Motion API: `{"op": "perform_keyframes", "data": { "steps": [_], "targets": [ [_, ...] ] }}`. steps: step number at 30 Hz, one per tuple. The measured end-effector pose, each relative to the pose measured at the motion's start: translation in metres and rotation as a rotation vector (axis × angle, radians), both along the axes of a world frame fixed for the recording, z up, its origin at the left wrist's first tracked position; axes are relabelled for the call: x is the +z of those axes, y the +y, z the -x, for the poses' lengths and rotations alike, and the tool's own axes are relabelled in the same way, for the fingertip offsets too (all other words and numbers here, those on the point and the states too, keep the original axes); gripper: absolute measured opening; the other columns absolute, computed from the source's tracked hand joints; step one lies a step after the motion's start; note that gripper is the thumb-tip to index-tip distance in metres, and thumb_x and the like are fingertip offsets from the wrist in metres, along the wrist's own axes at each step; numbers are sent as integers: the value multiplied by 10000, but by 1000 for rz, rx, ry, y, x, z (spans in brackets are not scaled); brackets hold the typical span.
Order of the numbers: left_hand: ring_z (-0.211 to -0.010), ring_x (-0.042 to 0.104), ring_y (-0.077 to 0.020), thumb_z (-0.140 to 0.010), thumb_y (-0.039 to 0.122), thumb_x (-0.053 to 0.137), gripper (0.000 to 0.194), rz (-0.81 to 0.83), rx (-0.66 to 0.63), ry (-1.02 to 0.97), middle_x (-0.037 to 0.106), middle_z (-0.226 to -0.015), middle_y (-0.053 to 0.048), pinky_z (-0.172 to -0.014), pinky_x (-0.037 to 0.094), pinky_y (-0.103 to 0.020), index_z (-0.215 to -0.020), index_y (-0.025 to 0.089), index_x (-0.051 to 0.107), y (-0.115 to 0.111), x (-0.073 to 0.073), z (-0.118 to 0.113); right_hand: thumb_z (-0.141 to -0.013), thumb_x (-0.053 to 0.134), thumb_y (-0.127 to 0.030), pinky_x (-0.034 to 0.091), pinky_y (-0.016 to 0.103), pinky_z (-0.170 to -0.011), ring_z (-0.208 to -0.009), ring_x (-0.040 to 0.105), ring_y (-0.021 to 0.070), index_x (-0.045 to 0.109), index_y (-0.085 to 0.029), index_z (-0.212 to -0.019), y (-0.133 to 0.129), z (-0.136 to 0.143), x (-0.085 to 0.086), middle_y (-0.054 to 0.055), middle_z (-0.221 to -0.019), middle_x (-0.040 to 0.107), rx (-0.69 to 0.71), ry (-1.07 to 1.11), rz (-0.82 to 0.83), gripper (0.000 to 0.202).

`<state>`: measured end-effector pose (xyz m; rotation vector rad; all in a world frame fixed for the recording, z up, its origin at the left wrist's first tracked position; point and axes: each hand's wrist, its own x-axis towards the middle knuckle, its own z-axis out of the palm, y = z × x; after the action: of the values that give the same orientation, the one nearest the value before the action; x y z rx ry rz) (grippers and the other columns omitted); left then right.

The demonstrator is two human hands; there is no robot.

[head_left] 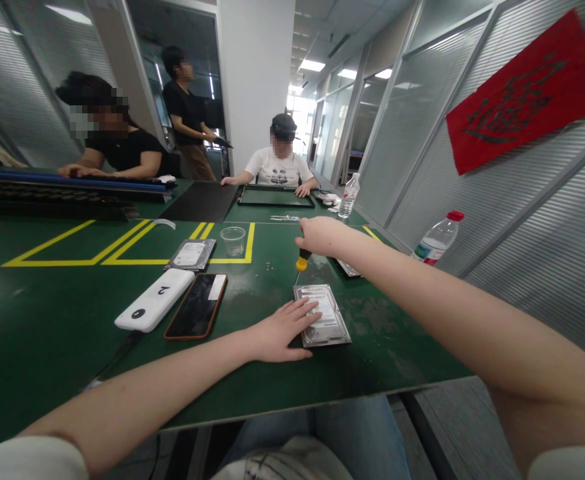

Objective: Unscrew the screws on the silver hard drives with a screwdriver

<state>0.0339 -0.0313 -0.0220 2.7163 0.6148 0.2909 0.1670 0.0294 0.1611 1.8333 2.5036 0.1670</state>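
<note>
Lying flat, fingers spread, the left hand (pixel 286 331) touches the left side of the hard drive (pixel 331 315), whose long axis runs near to far on the bench (pixel 262 387). The right hand (pixel 321 235), farther off, has its grip round a screwdriver (pixel 301 263), tip at the drive's far left corner.

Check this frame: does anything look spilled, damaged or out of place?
Mostly orderly. Tiny bits, possibly screws, lie scattered on the green tabletop near the clear plastic cup rather than gathered up. Pale scuffs right of the hard drive suggest wear.
</note>
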Motion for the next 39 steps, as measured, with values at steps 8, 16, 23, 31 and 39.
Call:
{"op": "perform_keyframes", "data": {
  "steps": [8,16,23,31,39],
  "targets": [
    [-1475,108,-329,-864,478,632,814,-7,-3,-12,164,-1601,-123,-1174,170,-512,-1527,224,232,0,-1,1,-953,344,-409,508,409,-876,-1084,659,327,698,-50,-1078,-7,3,3,260,-1078,702,-112,-91,19,519],
    [-1477,102,-327,-866,480,633,813,-12,2,-3,162,-1602,-121,-1177,165,-508,-1527,223,235,0,-2,0,-913,424,-425,503,336,-809,-1011,678,305,700,-36,-1015,-11,3,2,246,-1025,718,-56,-45,66,488],
    [-1477,96,-327,-865,486,635,824,-11,6,29,153,-1601,-136,-1175,169,-509,-1526,196,238,-1,0,-1,-874,481,-361,505,333,-841,-1045,669,299,649,-42,-1124,-11,2,-4,238,-1106,702,14,-12,13,438],
    [-1476,99,-333,-863,473,640,822,-17,8,36,151,-1600,-143,-1174,169,-512,-1524,187,243,-1,1,-1,-909,436,-353,508,358,-863,-1080,660,310,680,-52,-1068,-12,4,1,242,-1098,702,-85,-46,40,419],
    [-1477,99,-329,-859,472,644,823,-25,1,17,164,-1599,-139,-1176,171,-509,-1521,190,245,1,-2,-1,-928,378,-458,499,392,-859,-1080,655,344,693,-47,-996,-11,-4,-2,261,-1066,702,-160,-23,21,522]
  ]
}}
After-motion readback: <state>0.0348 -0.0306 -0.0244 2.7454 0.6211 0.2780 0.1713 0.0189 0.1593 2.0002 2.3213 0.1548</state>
